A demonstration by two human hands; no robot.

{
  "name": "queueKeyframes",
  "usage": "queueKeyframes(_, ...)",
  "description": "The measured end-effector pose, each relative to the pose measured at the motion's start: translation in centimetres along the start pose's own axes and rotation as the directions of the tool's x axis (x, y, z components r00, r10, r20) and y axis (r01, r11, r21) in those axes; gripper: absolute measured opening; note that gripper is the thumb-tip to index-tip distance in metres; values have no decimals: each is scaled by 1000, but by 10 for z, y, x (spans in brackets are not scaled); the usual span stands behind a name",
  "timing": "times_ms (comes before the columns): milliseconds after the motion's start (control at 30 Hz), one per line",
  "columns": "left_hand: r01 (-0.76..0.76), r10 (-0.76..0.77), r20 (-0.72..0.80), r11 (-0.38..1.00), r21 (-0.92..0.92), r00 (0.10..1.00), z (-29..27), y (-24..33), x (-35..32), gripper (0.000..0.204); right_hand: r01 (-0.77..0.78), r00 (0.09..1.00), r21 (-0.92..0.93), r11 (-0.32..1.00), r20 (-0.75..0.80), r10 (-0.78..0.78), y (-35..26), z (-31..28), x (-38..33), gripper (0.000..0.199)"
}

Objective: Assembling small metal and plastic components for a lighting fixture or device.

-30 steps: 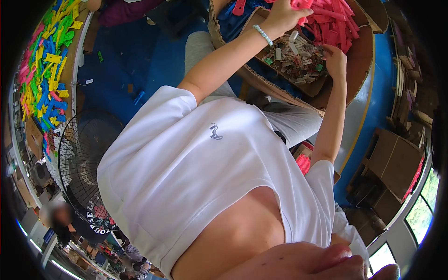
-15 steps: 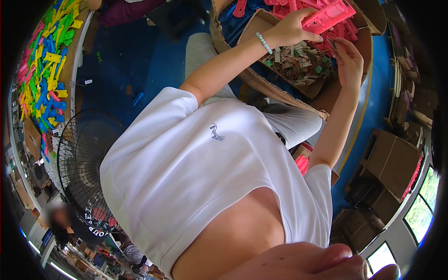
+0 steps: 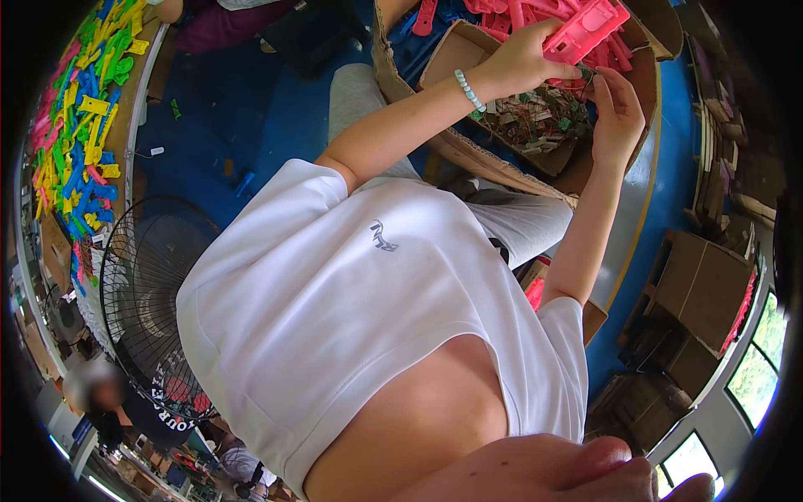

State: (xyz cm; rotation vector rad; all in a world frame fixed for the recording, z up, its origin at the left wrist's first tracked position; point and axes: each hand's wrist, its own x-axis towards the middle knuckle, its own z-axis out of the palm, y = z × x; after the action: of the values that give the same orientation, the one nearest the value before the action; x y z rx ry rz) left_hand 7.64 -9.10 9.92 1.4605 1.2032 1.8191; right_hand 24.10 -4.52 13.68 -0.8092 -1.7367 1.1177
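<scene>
My left hand (image 3: 527,65), with a beaded bracelet at the wrist, grips a pink plastic casing (image 3: 590,30) whose recessed side shows. Close to the casing's lower edge, my right hand (image 3: 619,117) pinches a small dark and green piece (image 3: 588,74) with thin wires, too small to make out fully. Both hands are above a large cardboard box (image 3: 498,173). Inside it a smaller carton (image 3: 452,52) holds a heap of small wired parts (image 3: 539,121), white, brown and green. More pink plastic pieces (image 3: 502,15) lie at the box's far side.
To the left, a table carries a pile of yellow, green, blue and pink plastic parts (image 3: 88,125). A black caged fan (image 3: 146,276) stands beside me. Cardboard boxes (image 3: 698,284) are stacked on the right. Another person (image 3: 155,410) is at the lower left.
The pink casing has tilted and shifted slightly left and down. My right hand has come nearer to it, and the wired piece now shows green by the casing's edge.
</scene>
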Motion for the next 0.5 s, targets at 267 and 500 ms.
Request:
queueKeyframes(267, 107, -109, 7, 956, -274, 994, -4, 4, -10, 42, -16, 999, 51, 999, -31, 18, -11, -10, -10, 14)
queueKeyframes(500, 204, -238, 16, 791, -577, 971, 4, 23, -26, 36, -39, 999, 31, 999, 23, 38, -29, 6, -17, 16)
